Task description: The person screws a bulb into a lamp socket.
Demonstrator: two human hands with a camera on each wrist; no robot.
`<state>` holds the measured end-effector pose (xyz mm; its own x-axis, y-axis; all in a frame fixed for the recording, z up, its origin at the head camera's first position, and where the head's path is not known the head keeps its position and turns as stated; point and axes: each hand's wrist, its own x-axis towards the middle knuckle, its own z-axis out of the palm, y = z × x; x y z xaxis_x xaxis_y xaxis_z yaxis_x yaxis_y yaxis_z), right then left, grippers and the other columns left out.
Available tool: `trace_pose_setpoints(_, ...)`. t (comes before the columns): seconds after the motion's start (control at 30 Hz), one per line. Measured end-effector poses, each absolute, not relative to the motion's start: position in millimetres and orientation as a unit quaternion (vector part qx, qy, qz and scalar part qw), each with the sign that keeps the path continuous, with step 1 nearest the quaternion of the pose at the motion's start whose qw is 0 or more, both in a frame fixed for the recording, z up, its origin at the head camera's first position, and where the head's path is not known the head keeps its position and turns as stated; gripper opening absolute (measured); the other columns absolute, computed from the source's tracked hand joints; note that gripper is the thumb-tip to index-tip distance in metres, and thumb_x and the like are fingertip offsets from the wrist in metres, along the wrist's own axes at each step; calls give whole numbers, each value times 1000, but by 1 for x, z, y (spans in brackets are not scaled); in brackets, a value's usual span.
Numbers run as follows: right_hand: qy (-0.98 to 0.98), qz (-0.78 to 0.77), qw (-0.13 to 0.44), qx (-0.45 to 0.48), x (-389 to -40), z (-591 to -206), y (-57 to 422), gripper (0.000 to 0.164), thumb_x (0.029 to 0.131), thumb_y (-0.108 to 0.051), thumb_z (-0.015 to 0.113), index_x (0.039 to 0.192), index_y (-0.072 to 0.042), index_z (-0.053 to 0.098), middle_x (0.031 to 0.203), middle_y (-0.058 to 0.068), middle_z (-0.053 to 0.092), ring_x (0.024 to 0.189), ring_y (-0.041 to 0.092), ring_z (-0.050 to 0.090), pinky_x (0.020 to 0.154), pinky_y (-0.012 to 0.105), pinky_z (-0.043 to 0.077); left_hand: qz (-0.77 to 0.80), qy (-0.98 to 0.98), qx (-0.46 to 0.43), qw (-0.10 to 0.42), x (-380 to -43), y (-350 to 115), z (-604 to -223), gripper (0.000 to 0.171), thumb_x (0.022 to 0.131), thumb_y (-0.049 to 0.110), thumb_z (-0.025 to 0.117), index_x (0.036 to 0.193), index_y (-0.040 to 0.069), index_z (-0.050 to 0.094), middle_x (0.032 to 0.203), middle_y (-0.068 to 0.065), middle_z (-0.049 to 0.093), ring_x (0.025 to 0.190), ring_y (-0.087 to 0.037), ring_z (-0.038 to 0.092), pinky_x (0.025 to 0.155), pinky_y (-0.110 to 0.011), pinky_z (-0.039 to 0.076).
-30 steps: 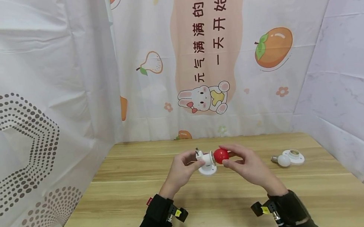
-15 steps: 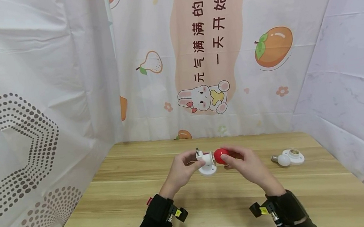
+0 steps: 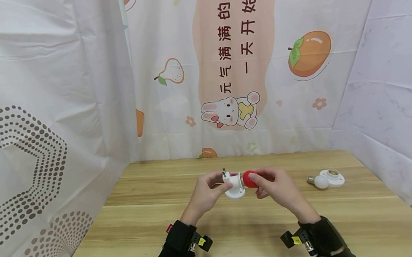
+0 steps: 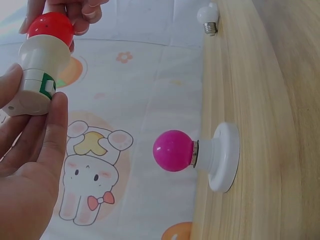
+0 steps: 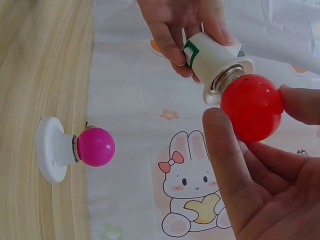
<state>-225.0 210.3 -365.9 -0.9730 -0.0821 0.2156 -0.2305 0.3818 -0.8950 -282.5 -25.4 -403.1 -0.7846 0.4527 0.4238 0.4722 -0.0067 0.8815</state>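
Note:
My left hand (image 3: pixel 205 197) grips a white lamp socket (image 4: pixel 44 62) by its body, fingers on one side and thumb on the other. The socket has a green-edged switch (image 4: pixel 48 86), and metal plug prongs (image 3: pixel 224 171) stick up from it. A round red bulb (image 5: pixel 252 107) is pinched between the thumb and fingers of my right hand (image 3: pixel 283 191). The bulb's metal base sits at the socket's mouth, with part of the thread showing; how deep it goes I cannot tell. Behind the socket, a magenta bulb (image 4: pixel 172 151) stands upright in a round white lamp holder (image 4: pixel 226 157) on the table.
On the right of the wooden table (image 3: pixel 219 245), a white bulb (image 3: pixel 321 182) lies against a second round white lamp holder (image 3: pixel 336 179), whose mouth is bare. Printed curtains (image 3: pixel 174 115) hang behind the table and along both sides.
My right hand has turned round the red bulb, its thumb swinging over the near face, and its wrist has shifted slightly left. The left hand and the socket stay almost still.

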Motion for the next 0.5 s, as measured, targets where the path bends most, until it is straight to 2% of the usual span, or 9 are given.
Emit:
trace_pose_setpoints(0.3, -822, 558, 75, 83, -226, -366, 208, 47, 96, -33, 73, 120, 7, 67, 96, 18, 70, 68, 27, 70, 64, 35, 62, -621, -707, -338, 13, -282, -25, -402, 29, 97, 15, 71, 123, 4, 70, 114, -11, 72, 103, -20, 67, 89, -32, 57)
trace_pose_setpoints(0.5, -826, 548, 83, 105, -226, -367, 209, 48, 97, -33, 71, 124, 6, 66, 100, 18, 70, 75, 26, 71, 70, 33, 62, -616, -714, -331, 14, -281, -26, -401, 30, 96, 15, 72, 124, 5, 71, 115, -10, 72, 104, -22, 67, 91, -32, 56)
